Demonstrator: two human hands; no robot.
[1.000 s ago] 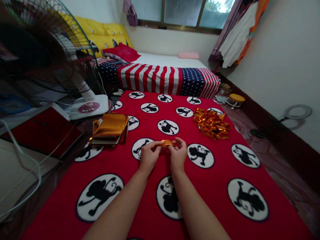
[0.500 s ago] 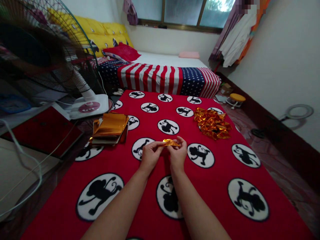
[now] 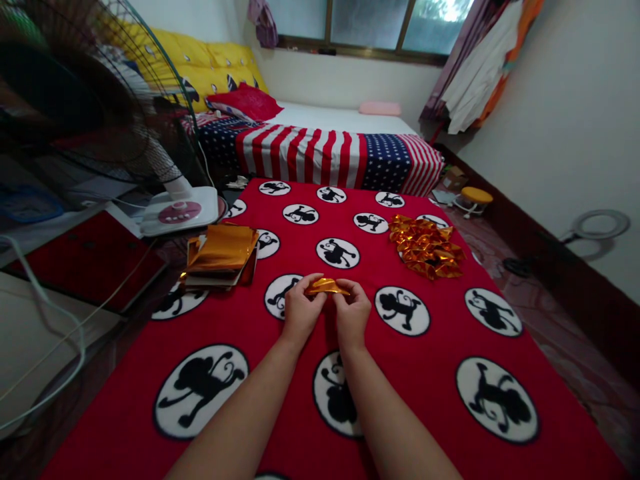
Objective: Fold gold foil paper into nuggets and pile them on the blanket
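A small folded piece of gold foil paper is held between my two hands, over the middle of the red cloth. My left hand pinches its left end, and my right hand grips the right end with fingers curled behind it. The fingertips behind the foil are partly hidden. To the left lies a stack of flat gold foil sheets, with pale edges showing below. On the right is a heap of folded gold foil pieces.
The cloth bears round monkey prints. A fan on a white base stands at the left by a dark red panel. Beyond the cloth is a bed with a striped and starred cover. A yellow stool stands at right.
The foil piece has shifted slightly left and now spans more evenly between both hands. My left fingers have risen around its left end; my right fingers have lowered a little.
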